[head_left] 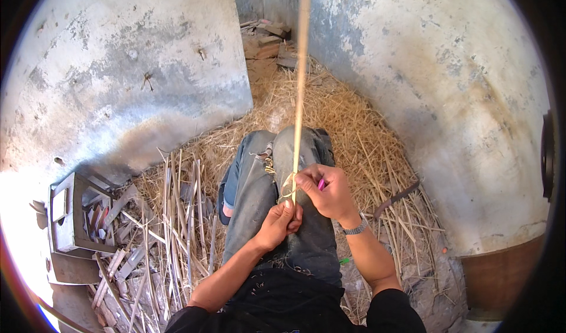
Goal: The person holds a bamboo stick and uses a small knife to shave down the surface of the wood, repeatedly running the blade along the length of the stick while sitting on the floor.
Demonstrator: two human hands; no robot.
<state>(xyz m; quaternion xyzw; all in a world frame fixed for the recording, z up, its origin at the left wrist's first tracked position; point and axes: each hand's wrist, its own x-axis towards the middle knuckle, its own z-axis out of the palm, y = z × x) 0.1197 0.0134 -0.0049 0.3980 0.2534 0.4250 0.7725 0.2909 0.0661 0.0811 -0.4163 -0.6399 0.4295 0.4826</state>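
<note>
A long, thin pale strip [299,103], which looks like split bamboo, rises from my lap and runs away from me past my knees. My left hand [277,225] pinches its near end between thumb and fingers. Just above, my right hand [327,194] is closed beside the strip, thumb and finger at its edge. From that fist shows a small pink piece [321,184], perhaps a tool's handle; the rest is hidden by the fingers. A thin pale curl hangs by the strip between my hands. Worn grey trousers [250,215] lie beneath, with small shavings on them.
Straw and shavings [348,117] cover the floor beyond my knees. Several long split sticks [177,215] lean at left, near a wooden box-like frame [73,215]. Peeling walls [165,44] stand close on both sides. A dark curved strap [398,197] lies at right; bricks [268,47] sit at the back.
</note>
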